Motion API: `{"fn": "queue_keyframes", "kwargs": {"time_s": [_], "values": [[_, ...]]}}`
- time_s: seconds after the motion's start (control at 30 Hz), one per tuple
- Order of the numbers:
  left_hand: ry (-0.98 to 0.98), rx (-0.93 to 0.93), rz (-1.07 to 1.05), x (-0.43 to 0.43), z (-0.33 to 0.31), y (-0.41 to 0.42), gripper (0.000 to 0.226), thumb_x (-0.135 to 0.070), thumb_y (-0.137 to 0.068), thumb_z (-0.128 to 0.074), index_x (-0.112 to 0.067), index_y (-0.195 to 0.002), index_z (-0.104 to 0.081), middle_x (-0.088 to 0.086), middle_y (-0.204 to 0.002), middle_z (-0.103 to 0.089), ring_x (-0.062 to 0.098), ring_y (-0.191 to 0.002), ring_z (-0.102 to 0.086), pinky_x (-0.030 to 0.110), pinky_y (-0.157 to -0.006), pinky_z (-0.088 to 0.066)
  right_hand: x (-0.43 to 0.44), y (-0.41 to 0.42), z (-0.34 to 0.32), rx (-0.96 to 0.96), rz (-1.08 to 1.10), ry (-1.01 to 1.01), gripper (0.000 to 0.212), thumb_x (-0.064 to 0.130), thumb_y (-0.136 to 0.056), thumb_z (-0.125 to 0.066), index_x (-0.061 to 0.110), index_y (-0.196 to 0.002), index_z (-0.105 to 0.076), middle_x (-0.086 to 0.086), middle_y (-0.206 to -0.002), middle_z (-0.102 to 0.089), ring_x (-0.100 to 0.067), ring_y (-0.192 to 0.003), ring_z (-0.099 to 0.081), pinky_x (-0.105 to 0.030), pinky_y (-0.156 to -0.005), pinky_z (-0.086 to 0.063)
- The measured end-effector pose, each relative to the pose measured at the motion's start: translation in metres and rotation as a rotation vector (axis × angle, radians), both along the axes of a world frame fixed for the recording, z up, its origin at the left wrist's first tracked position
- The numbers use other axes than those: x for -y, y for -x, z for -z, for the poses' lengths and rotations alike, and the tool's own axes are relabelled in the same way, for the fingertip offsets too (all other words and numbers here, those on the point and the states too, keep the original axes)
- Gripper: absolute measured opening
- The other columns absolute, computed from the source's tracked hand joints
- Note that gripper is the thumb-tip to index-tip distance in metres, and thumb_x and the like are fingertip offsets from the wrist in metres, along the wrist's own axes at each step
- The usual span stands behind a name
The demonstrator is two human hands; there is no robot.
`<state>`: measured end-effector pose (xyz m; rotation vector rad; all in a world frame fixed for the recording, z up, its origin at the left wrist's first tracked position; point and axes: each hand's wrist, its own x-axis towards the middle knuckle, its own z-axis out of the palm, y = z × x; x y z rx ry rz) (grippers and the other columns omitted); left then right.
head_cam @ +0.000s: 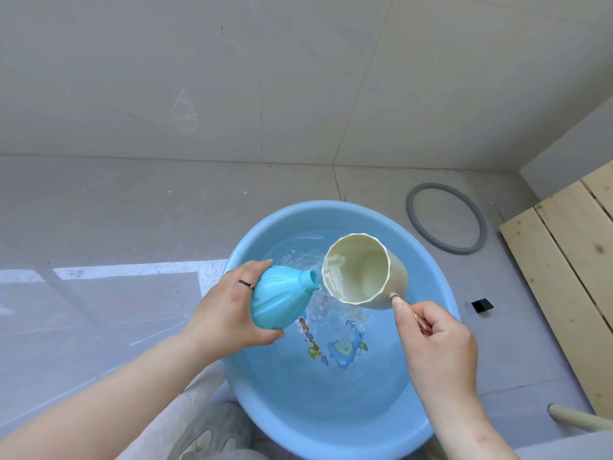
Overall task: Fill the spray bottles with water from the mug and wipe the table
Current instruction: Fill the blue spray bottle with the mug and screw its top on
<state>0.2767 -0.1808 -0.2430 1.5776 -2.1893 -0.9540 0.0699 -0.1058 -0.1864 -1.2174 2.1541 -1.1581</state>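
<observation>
My left hand (229, 310) grips a turquoise spray bottle (277, 297) without its spray head, tilted so its open neck points right toward the mug. My right hand (434, 336) holds the handle of a cream faceted mug (365, 270), tipped sideways with its mouth toward me and its lip close to the bottle's neck. A thin stream of water falls between them. Both are held over a light blue basin (265, 386) of water with a cartoon print on its bottom.
The basin stands on a grey tiled floor. A grey rubber ring (414, 224) lies beyond it on the right. Pale wooden slats (564, 277) lie at the right edge, a small black object (482, 306) near them. A cream tube (570, 418) shows at lower right.
</observation>
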Motion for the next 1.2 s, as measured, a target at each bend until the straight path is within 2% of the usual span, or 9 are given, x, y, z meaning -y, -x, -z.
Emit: {"fn": "queue_keyframes", "kwargs": {"time_s": [0.6, 0.7, 0.77, 0.87, 0.93, 1.0, 1.07, 1.13, 1.2], "values": [[0.012, -0.011, 0.009, 0.0000, 0.0008, -0.0016, 0.097, -0.037, -0.059, -0.079, -0.029, -0.137, -0.023, -0.014, -0.138, -0.032, 0.006, -0.127, -0.029, 0.012, -0.094, -0.023, 0.0028, 0.0017, 0.0049, -0.111, -0.034, 0.020, 0.046, 0.014, -0.082, -0.065, 0.018, -0.045, -0.036, 0.014, -0.044, -0.047, -0.004, -0.049, -0.040, -0.015, -0.048, -0.030], [0.004, -0.011, 0.004, -0.0002, 0.0010, -0.0018, 0.097, -0.038, -0.059, -0.079, -0.030, -0.137, -0.021, -0.014, -0.139, -0.031, 0.006, -0.128, -0.028, 0.012, -0.094, -0.023, 0.0031, 0.0003, 0.0048, -0.124, -0.037, 0.030, 0.046, 0.025, -0.081, -0.065, 0.018, -0.045, -0.038, 0.017, -0.046, -0.048, -0.002, -0.050, -0.042, -0.014, -0.049, -0.030], [0.007, -0.008, 0.005, -0.0003, 0.0009, -0.0018, 0.097, -0.038, -0.059, -0.079, -0.030, -0.137, -0.021, -0.014, -0.139, -0.031, 0.006, -0.128, -0.028, 0.012, -0.094, -0.023, 0.0031, -0.0009, 0.0037, -0.130, -0.036, 0.034, 0.037, 0.036, -0.073, -0.056, 0.020, -0.045, -0.038, 0.019, -0.047, -0.049, 0.000, -0.051, -0.043, -0.013, -0.049, -0.031], [0.012, -0.007, 0.007, -0.0004, 0.0009, -0.0018, 0.097, -0.037, -0.060, -0.079, -0.029, -0.137, -0.022, -0.014, -0.139, -0.031, 0.006, -0.127, -0.028, 0.011, -0.092, -0.022, 0.0035, -0.0007, 0.0042, -0.136, -0.031, 0.035, 0.032, 0.037, -0.069, -0.051, 0.020, -0.046, -0.038, 0.020, -0.049, -0.050, -0.001, -0.052, -0.043, -0.014, -0.049, -0.030], [0.014, -0.005, 0.007, -0.0003, 0.0007, -0.0015, 0.096, -0.037, -0.060, -0.078, -0.029, -0.137, -0.022, -0.014, -0.139, -0.032, 0.006, -0.127, -0.029, 0.012, -0.093, -0.023, 0.0032, 0.0006, 0.0046, -0.151, -0.040, 0.048, 0.037, 0.037, -0.073, -0.056, 0.021, -0.045, -0.038, 0.021, -0.050, -0.050, 0.000, -0.053, -0.043, -0.014, -0.049, -0.030], [0.015, -0.007, 0.008, 0.0000, 0.0009, -0.0011, 0.096, -0.038, -0.059, -0.079, -0.029, -0.137, -0.023, -0.014, -0.138, -0.032, 0.006, -0.127, -0.029, 0.013, -0.093, -0.023, 0.0029, 0.0026, 0.0061, -0.172, -0.049, 0.055, 0.045, 0.027, -0.080, -0.065, 0.021, -0.045, -0.038, 0.021, -0.051, -0.051, 0.001, -0.053, -0.044, -0.013, -0.050, -0.031], [0.017, -0.006, 0.007, 0.0001, 0.0011, -0.0007, 0.096, -0.037, -0.059, -0.079, -0.029, -0.137, -0.023, -0.014, -0.138, -0.033, 0.006, -0.127, -0.029, 0.013, -0.093, -0.023, 0.0028, 0.0048, 0.0080, -0.179, -0.051, 0.050, 0.044, 0.019, -0.081, -0.065, 0.019, -0.045, -0.039, 0.018, -0.050, -0.051, 0.000, -0.052, -0.043, -0.014, -0.050, -0.031], [0.022, -0.007, 0.007, 0.0001, 0.0012, -0.0005, 0.096, -0.037, -0.059, -0.079, -0.029, -0.137, -0.024, -0.014, -0.137, -0.033, 0.006, -0.126, -0.029, 0.013, -0.093, -0.024, 0.0027, 0.0053, 0.0090, -0.182, -0.040, 0.057, 0.044, 0.026, -0.080, -0.067, 0.015, -0.046, -0.041, 0.005, -0.042, -0.045, -0.001, -0.051, -0.041, -0.014, -0.049, -0.030], [0.022, -0.010, 0.007, 0.0000, 0.0014, -0.0004, 0.096, -0.037, -0.059, -0.079, -0.029, -0.137, -0.024, -0.014, -0.137, -0.034, 0.006, -0.126, -0.030, 0.013, -0.093, -0.024, 0.0029, 0.0046, 0.0091, -0.194, -0.026, 0.059, 0.039, 0.034, -0.073, -0.058, 0.008, -0.047, -0.044, 0.003, -0.037, -0.035, -0.003, -0.051, -0.040, -0.014, -0.048, -0.029]]}}
